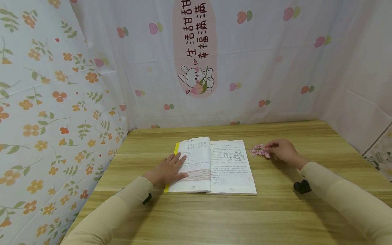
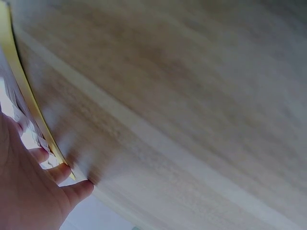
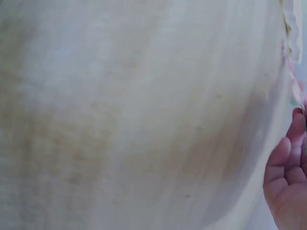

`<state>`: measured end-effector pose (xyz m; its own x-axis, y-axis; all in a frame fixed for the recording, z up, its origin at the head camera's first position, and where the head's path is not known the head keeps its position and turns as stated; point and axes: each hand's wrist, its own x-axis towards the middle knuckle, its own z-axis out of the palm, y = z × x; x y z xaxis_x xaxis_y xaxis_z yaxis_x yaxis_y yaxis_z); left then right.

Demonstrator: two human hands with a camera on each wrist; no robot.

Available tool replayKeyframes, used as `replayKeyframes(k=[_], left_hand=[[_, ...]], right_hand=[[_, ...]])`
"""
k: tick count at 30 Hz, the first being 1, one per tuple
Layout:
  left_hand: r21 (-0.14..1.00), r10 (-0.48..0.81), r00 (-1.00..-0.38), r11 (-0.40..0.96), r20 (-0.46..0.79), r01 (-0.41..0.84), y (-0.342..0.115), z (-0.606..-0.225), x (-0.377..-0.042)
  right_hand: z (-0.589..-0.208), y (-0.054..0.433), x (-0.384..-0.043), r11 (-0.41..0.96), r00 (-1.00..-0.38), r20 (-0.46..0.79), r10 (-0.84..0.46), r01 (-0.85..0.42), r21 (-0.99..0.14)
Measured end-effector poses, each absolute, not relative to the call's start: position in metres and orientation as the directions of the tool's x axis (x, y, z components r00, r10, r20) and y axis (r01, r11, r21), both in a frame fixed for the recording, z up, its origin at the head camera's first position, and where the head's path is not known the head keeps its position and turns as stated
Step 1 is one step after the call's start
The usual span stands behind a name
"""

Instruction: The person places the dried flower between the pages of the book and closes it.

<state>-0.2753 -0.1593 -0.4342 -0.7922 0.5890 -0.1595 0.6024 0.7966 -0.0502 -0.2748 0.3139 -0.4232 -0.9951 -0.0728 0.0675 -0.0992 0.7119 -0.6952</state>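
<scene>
An open book (image 1: 232, 170) with printed pages and a yellow cover edge lies on the table. My left hand (image 1: 167, 169) rests on its left page with the fingers spread. In the left wrist view, fingertips of the left hand (image 2: 33, 187) reach the yellow edge of the book and the table beside it. To the right of the book, a small pink frilly object (image 1: 258, 150) is pinched at its right side by my right hand (image 1: 283, 150). The right wrist view shows the right hand (image 3: 290, 177) with curled fingers, cut off by the frame edge.
The wooden table (image 1: 183, 221) meets a white printed curtain (image 1: 260, 68) at the back. On the left hangs a floral cloth (image 1: 61, 136). A black piece (image 1: 302, 186) shows by the right wrist, and another black piece (image 1: 147, 198) by the left.
</scene>
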Motion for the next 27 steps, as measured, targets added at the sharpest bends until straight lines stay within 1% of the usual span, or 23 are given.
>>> replayKeyframes(k=[8, 16, 27], left_hand=[[-0.05, 0.59, -0.792, 0.796, -0.156, 0.603, -0.159, -0.435, -0.276], [-0.051, 0.594, -0.79, 0.794, -0.153, 0.606, -0.16, -0.435, -0.277], [-0.045, 0.589, -0.791, 0.797, -0.167, 0.603, -0.159, -0.433, -0.275]], right_hand=[[-0.413, 0.317, -0.273, 0.662, -0.993, -0.061, -0.099, -0.02, -0.749], [-0.399, 0.311, -0.271, 0.552, -0.981, -0.157, -0.112, 0.07, -0.831], [-0.394, 0.275, -0.273, 0.415, -0.969, -0.19, -0.158, 0.109, -0.903]])
